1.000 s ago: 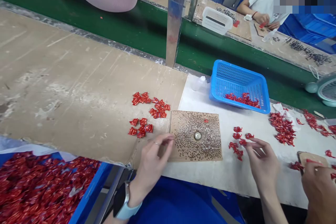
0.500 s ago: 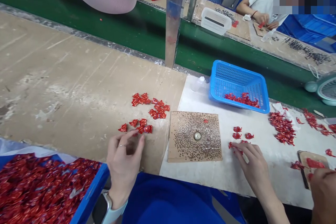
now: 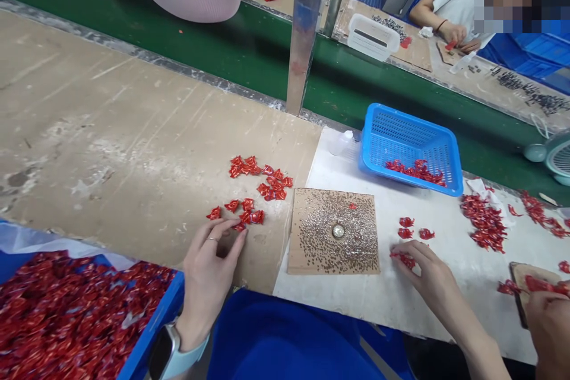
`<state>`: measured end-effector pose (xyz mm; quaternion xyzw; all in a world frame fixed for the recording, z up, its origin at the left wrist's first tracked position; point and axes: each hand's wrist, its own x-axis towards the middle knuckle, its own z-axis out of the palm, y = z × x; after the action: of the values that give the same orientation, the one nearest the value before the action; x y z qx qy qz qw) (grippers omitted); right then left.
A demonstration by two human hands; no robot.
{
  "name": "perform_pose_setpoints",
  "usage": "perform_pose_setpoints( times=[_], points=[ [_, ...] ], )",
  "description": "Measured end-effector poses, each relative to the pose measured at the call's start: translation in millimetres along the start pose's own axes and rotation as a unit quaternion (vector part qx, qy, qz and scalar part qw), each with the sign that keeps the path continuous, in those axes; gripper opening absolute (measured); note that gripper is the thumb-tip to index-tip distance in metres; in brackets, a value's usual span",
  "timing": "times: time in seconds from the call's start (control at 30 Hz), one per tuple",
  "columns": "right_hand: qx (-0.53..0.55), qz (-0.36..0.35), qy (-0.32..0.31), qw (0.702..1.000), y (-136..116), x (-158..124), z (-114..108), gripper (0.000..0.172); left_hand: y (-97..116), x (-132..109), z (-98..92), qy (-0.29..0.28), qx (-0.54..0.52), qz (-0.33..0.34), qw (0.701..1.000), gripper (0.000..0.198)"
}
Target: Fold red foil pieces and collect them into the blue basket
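My left hand (image 3: 209, 276), with a ring and a watch, rests on the bare board. Its thumb and forefinger close around a small glossy red piece (image 3: 240, 227) at the near edge of a little cluster of red pieces (image 3: 247, 214). On the white sheet, my right hand (image 3: 430, 273) is closed on another small red piece (image 3: 403, 259), partly hidden by the fingers. Just beyond it lie a few more red pieces (image 3: 406, 227). Between my hands is a cardboard square (image 3: 307, 264) covered in small shiny specks, with a round pale button-like thing (image 3: 338, 231) near its middle.
A blue basket (image 3: 367, 148) holding red pieces stands behind the cardboard, beside a small clear bottle (image 3: 341, 143). At lower left is a blue bin (image 3: 171, 303) full of red pieces. A co-worker's hand (image 3: 550, 314) is at right. A metal post (image 3: 300, 71) rises behind.
The view has shifted slightly. My right fingers have drawn together over the red pieces nearest them. My left hand stays at its cluster, a red piece now showing between the fingertips.
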<state>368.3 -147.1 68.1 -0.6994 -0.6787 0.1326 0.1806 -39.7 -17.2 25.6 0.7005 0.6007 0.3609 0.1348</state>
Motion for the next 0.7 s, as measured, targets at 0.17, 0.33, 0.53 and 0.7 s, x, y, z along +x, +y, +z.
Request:
perform_pose_setpoints(
  times=[0.17, 0.33, 0.53, 0.7],
  points=[
    [0.031, 0.025, -0.007, 0.999, -1.5, -4.2, -1.6, 0.038, 3.4, 1.3, -0.8, -0.004, -0.023, 0.029, 0.999, 0.009],
    [0.051, 0.028, 0.004, 0.998, -4.5, -9.0, 1.6, 0.039, 7.9, -1.3, -0.1, -0.007, -0.038, 0.073, 0.997, 0.005],
    [0.045, 0.045, 0.011, 0.998, -5.0, -12.6, 4.2, 0.034, 10.9, -12.4, -0.5, -0.023, -0.056, 0.131, 0.990, 0.016],
    [0.003, 0.084, 0.080, 0.993, -2.1, -15.2, -4.8, 0.035, 14.3, -22.5, -2.7, -0.013, -0.041, 0.107, 0.993, 0.012]
  ],
)
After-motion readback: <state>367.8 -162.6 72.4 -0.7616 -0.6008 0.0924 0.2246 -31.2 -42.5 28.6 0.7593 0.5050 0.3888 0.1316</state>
